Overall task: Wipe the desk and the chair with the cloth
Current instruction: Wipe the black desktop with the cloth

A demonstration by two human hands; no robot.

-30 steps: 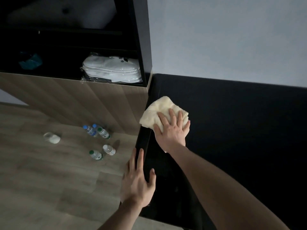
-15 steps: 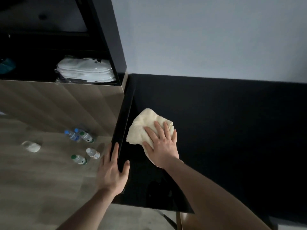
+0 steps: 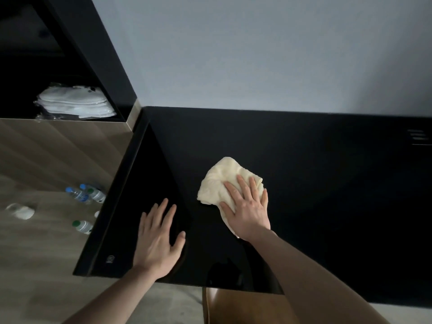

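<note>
Cloth [image 3: 221,183] lies under the flat, spread right hand [image 3: 247,210] on the desk [image 3: 327,183], seemingly pressed.

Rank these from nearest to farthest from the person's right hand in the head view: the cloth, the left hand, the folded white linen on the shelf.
1. cloth, under the right hand
2. left hand, flat on the desk to the left
3. linen, far upper left on the shelf

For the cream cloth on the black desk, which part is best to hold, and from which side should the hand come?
Probably the bunched far-left part of the cloth, taken from above. It lies crumpled on the desk, with raised folds there that fingers could pinch. The near part is under the right hand, which presses flat on it. The left hand rests on the desk, apart from it.
</note>
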